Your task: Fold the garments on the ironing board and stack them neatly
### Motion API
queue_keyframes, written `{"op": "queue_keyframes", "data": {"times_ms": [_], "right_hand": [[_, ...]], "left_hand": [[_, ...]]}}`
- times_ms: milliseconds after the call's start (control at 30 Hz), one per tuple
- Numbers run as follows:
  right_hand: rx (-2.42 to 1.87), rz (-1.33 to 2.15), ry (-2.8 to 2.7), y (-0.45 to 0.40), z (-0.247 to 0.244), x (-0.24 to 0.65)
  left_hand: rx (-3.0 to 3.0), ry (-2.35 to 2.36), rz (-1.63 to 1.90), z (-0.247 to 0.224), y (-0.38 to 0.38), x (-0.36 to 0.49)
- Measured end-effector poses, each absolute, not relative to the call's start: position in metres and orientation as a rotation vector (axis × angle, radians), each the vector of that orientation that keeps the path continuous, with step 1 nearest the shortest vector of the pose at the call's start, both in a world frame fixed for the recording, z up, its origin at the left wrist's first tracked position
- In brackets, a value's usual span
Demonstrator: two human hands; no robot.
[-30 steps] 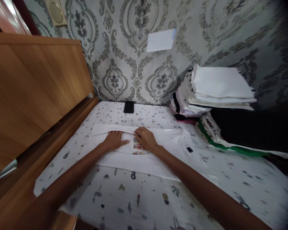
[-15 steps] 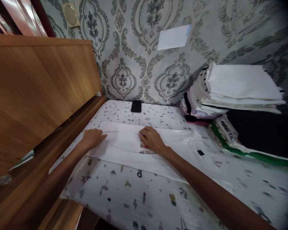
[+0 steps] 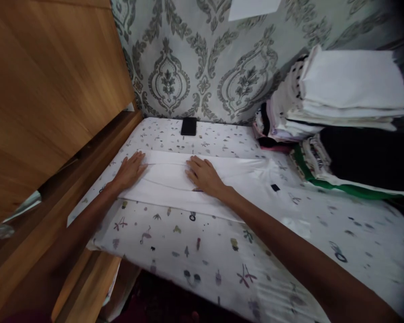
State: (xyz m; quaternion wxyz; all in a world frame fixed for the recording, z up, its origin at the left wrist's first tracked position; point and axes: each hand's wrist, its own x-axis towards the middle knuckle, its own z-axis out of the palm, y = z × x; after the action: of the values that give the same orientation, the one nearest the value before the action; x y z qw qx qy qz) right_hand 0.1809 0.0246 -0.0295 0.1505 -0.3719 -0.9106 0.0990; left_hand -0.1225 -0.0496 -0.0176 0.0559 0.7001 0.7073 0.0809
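A white shirt (image 3: 168, 174) lies in a long folded strip across the patterned bed sheet (image 3: 178, 237), with a small dark label (image 3: 275, 187) near its right end. At the strip's left end rests my left hand (image 3: 131, 171), fingers stretched out over the cloth. My right hand (image 3: 205, 176) lies flat on the middle of the shirt, fingers spread. It covers most of a printed patch; only a sliver shows below the palm. Neither hand grips the fabric.
A black phone-like slab (image 3: 189, 126) lies behind the shirt near the wall. To the right stand stacks of folded clothes, one topped with white cloth (image 3: 355, 78), another with black cloth (image 3: 370, 154). A wooden headboard (image 3: 54, 85) borders the left.
My fingers have gone from curled on the shirt's fold to stretched flat on the cloth. My right hand has shifted slightly left, covering more of the print. The view has tilted down.
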Motion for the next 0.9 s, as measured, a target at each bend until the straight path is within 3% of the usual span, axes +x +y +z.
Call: {"op": "queue_keyframes", "data": {"times_ms": [233,500,900], "right_hand": [[-0.806,0.331,-2.681,-0.028,-0.039,0.181],[-0.888,0.270,-2.658,-0.051,-0.035,0.200],[-1.273,0.259,-2.437,-0.084,-0.035,0.300]], "left_hand": [[2.319,1.954,0.092,-0.019,-0.088,-0.091],[2.385,2.001,0.148,-0.034,-0.090,-0.095],[2.436,1.908,0.414,-0.053,-0.085,-0.111]]}}
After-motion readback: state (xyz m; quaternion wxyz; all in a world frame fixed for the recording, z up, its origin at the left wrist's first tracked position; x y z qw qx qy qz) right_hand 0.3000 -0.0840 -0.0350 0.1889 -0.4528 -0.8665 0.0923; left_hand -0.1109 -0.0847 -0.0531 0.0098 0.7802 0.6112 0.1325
